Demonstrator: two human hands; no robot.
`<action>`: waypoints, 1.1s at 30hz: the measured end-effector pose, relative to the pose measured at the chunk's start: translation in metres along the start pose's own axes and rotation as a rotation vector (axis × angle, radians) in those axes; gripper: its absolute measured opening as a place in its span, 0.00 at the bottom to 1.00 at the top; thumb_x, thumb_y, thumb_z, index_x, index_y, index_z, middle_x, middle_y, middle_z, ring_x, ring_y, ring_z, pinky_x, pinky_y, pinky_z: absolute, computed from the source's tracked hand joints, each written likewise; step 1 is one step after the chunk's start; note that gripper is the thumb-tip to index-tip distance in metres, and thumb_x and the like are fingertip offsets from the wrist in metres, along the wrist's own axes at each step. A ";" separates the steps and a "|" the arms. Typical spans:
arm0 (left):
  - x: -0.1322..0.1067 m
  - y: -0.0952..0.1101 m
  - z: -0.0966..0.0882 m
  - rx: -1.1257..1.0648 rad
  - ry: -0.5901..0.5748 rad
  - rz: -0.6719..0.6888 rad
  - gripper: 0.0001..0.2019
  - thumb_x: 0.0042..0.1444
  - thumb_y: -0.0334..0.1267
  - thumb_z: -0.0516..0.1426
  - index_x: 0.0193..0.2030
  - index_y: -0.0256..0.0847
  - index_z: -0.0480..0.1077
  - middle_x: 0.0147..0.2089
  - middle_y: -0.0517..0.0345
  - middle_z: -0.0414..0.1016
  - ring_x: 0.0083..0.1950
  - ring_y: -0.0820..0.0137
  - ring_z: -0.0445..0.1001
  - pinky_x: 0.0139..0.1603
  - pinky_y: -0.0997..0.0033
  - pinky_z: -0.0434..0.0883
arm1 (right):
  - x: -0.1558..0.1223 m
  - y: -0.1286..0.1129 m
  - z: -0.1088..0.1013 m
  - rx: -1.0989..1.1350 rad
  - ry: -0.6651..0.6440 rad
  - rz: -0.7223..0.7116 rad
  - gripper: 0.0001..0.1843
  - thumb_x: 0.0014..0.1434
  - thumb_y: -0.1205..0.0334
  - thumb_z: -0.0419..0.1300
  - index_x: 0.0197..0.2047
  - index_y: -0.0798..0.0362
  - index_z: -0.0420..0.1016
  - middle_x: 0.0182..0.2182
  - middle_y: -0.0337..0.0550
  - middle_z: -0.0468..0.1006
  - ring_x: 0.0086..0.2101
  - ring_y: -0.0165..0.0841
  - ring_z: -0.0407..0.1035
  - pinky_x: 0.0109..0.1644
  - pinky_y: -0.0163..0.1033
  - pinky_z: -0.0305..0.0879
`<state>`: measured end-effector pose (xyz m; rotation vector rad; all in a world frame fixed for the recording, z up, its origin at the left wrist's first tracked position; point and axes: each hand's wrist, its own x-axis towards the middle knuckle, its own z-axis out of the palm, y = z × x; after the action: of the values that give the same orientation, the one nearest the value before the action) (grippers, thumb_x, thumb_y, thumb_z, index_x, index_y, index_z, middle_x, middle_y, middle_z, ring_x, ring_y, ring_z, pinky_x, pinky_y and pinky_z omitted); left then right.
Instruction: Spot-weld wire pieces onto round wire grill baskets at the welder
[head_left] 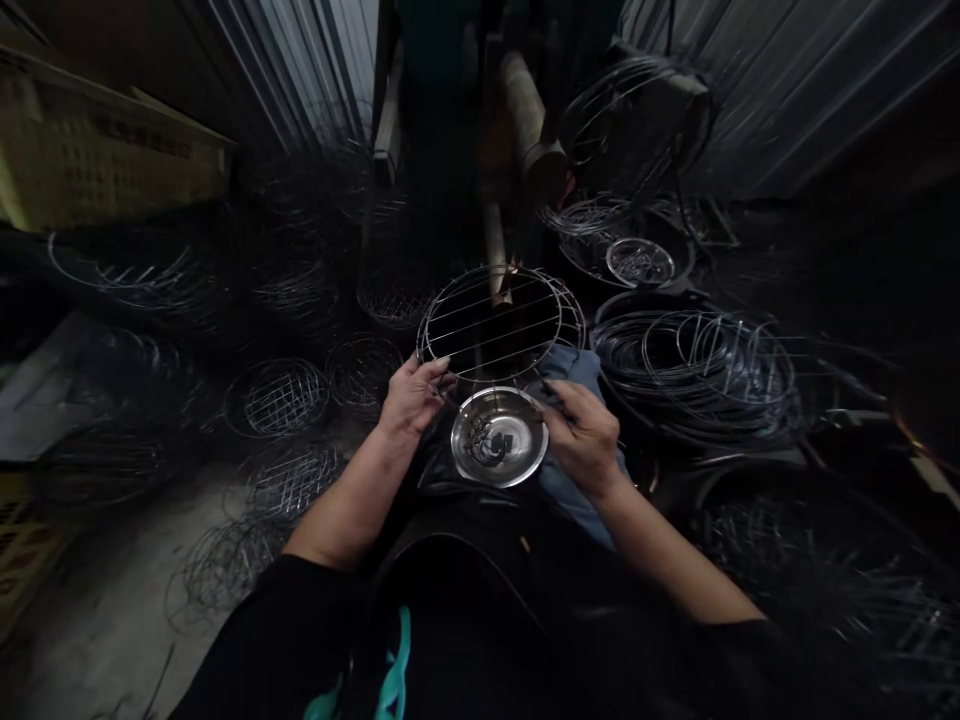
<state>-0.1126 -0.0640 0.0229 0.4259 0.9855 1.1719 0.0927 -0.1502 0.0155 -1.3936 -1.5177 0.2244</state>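
Observation:
A round wire rack (487, 326) with a double rim and parallel cross wires is held tilted in front of me. My left hand (415, 400) is closed on its near left rim, thumb on top. By the near right rim, the fingers of my right hand (583, 437) are pinched together; a small dark bit shows at their tips, too unclear to name. Below the rack, between my hands, sits a shiny metal bowl (525, 437) with small dark pieces (491, 450) in it. The rack's far edge meets a copper-coloured tip (512, 268) of the machine.
A machine with a thick cylindrical arm (529, 115) stands ahead. Wire racks (289, 400) lie in piles on the left floor (142, 580). On the right are coils of wire (667, 370) and a small dish (640, 262). A yellow crate (112, 150) is at upper left.

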 end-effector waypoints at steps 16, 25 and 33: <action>0.030 -0.003 -0.018 0.082 -0.006 0.174 0.25 0.27 0.25 0.66 0.37 0.40 0.70 0.33 0.64 0.70 0.30 0.76 0.72 0.29 0.76 0.67 | -0.059 0.032 -0.032 0.231 0.153 0.516 0.19 0.49 0.52 0.65 0.42 0.54 0.79 0.38 0.51 0.83 0.28 0.38 0.77 0.38 0.46 0.74; 0.084 0.001 -0.043 0.066 -0.111 0.132 0.30 0.27 0.22 0.63 0.43 0.46 0.73 0.41 0.58 0.75 0.38 0.68 0.75 0.32 0.69 0.70 | -0.061 0.048 -0.023 0.254 0.082 0.603 0.15 0.46 0.52 0.64 0.37 0.48 0.82 0.35 0.48 0.84 0.26 0.41 0.77 0.34 0.48 0.76; 0.133 -0.007 -0.056 0.009 -0.299 0.044 0.33 0.29 0.20 0.62 0.47 0.49 0.75 0.51 0.56 0.75 0.44 0.67 0.74 0.40 0.65 0.72 | -0.052 0.066 -0.007 0.264 0.078 0.694 0.15 0.46 0.51 0.65 0.36 0.48 0.82 0.37 0.47 0.84 0.22 0.38 0.75 0.30 0.46 0.76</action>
<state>-0.1469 0.0428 -0.0682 0.6133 0.7252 1.1059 0.1302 -0.1755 -0.0552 -1.6399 -0.8531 0.7563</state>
